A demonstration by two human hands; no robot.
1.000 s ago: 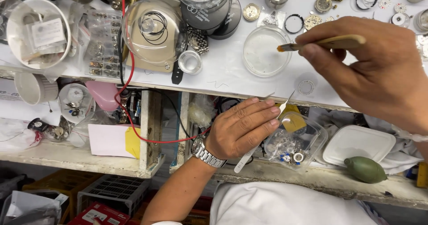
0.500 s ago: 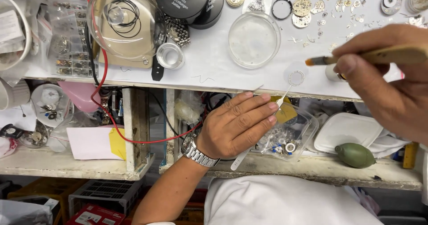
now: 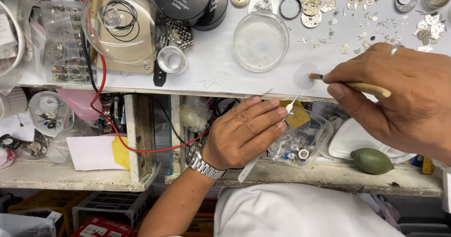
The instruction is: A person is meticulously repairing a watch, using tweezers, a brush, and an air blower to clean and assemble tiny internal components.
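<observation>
Toothed wheel (image 3: 307, 81), small and ring-shaped, lies flat on the white bench top (image 3: 221, 72), just right of and below the round glass dish (image 3: 261, 40). That dish serves as landmark for these notes.

Right hand (image 3: 399, 96) comes in from the right of the dish. Thumb and forefinger pressed together on a thin wooden stick (image 3: 364, 87); its orange tip meets the right edge of the toothed wheel. A ring shows on one finger.

Left hand (image 3: 244, 131) sits below the dish, past the bench edge, over the lower shelf. Fingers curled closed around slim metal tweezers (image 3: 293, 101); their points angle up toward the toothed wheel but stop short of it, at the bench edge. Whether the tweezer points pinch anything, I cannot tell. Metal wristwatch (image 3: 203, 163) on that wrist.

Right of the dish and above: scattered small watch parts (image 3: 371, 18) spread over the white top. Left of the dish: a small shallow metal cup (image 3: 172, 59), then a clear dome (image 3: 120, 23) over black rings. Below the dish, on the lower shelf: a clear plastic tray (image 3: 300, 143) with small parts, and further right a green rubber blower (image 3: 372, 161). A red wire (image 3: 117, 133) loops down below the bench left of the dish.
</observation>
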